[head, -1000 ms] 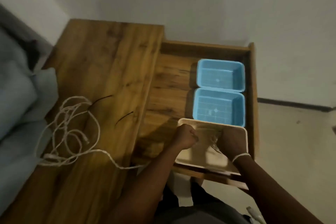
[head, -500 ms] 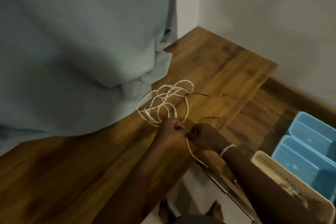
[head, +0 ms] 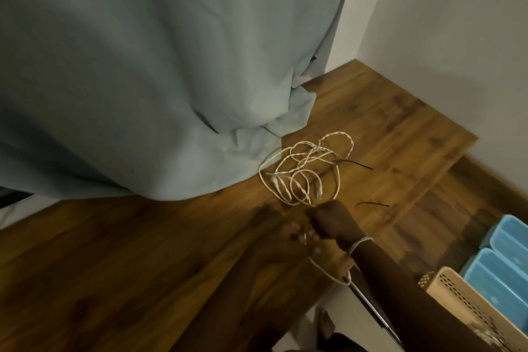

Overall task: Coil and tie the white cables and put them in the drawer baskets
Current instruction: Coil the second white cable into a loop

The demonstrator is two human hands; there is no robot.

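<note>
Now both hands, right hand (head: 333, 223) and blurred left hand (head: 291, 237), are pinching the white cable (head: 303, 174) lying tangled on the table (head: 143, 266); probably best drawing slowly, forming even loops.

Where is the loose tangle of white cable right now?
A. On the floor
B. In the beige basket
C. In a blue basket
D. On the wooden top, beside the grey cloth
D: the cable lies in loose loops on the wooden top, next to the cloth, with both hands at its near end.
</note>
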